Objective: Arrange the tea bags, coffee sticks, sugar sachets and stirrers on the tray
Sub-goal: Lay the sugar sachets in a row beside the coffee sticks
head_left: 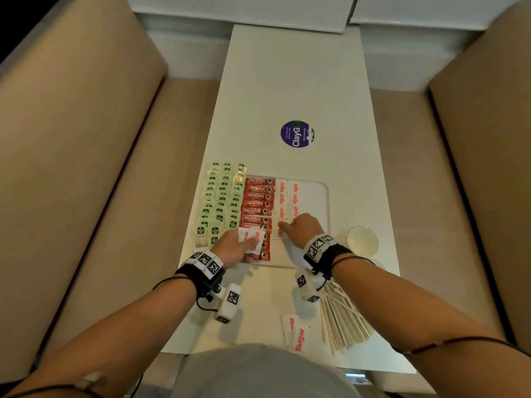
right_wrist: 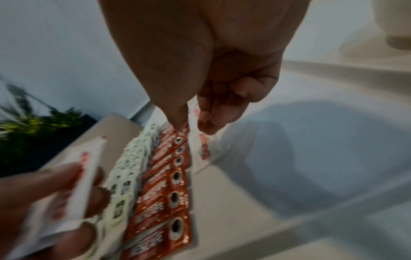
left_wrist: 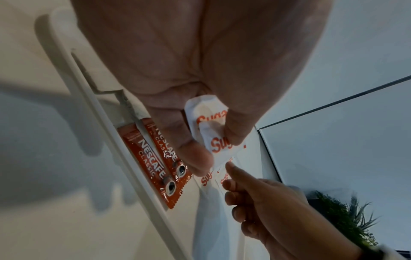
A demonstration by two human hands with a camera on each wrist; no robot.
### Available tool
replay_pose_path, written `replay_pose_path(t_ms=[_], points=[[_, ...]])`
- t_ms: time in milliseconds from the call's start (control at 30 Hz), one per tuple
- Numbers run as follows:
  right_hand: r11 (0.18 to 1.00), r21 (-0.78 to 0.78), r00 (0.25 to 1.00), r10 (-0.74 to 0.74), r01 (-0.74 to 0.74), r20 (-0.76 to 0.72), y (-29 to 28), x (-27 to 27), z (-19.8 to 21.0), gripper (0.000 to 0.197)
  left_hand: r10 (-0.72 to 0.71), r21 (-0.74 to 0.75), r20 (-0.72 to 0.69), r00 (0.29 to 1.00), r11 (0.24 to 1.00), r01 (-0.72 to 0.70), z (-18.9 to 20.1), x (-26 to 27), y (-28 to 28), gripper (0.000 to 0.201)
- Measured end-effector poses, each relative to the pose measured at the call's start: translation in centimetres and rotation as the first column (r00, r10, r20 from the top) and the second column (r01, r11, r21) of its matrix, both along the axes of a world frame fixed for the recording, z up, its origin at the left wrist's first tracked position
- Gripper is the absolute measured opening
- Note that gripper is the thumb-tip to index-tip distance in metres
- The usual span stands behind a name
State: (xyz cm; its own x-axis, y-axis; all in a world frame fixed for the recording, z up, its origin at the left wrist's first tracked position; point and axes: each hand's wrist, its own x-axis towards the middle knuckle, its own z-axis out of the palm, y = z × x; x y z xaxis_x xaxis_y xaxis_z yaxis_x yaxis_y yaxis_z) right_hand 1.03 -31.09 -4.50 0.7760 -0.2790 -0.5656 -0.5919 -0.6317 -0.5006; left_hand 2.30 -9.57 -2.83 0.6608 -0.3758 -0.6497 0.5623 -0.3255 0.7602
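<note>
On the tray (head_left: pixel 326 196), right hand (head_left: pixel 304 229) pinches a sugar sachet (right_wrist: pixel 201 147); align it beside the coffee sticks (head_left: pixel 257 209) while left hand (head_left: pixel 234 248) grips spare sachets (head_left: pixel 251 238)

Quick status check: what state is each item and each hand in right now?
White tray: partly filled.
Green-tagged tea bags: lined up in rows.
Red Nescafe coffee sticks: in one column.
White sugar sachets: partly laid out.
Wooden stirrers: off tray.
Left hand: holds spare sachets.
Right hand: pinches one sachet.
</note>
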Motion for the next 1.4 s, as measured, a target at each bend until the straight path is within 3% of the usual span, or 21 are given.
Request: replay_pose_path(t_ms=[133,267,467,1200,1400], points=[[0.985,0.141,0.991,0.090,-0.104,0.104,1.0,-0.7,1.4,0.051,0.008,0.006,0.023,1.000,1.000,-0.008,0.0,0.1,-0.1,0.015],[0.947,0.244,0.972,0.175,-0.210,0.158,1.4,-1.7,2.2,0.043,-0.009,0.000,0.050,0.999,1.000,0.009,0.0,0.2,-0.2,0.016],[0.921,0.293,0.959,0.204,-0.256,0.196,2.1,-3.0,2.5,0.026,-0.057,-0.037,0.068,0.996,0.998,0.060,0.7,0.1,-0.2,0.014],[0.932,0.258,0.954,0.201,-0.256,0.222,1.4,-3.5,2.8,0.032,-0.101,0.007,0.083,0.991,0.995,0.101,0.7,-0.2,-0.7,0.019],[0.969,0.190,0.980,0.128,-0.156,0.150,-1.0,-2.3,2.1,0.028,-0.069,0.007,0.031,0.997,0.998,0.069,0.1,-0.1,-0.8,0.016]])
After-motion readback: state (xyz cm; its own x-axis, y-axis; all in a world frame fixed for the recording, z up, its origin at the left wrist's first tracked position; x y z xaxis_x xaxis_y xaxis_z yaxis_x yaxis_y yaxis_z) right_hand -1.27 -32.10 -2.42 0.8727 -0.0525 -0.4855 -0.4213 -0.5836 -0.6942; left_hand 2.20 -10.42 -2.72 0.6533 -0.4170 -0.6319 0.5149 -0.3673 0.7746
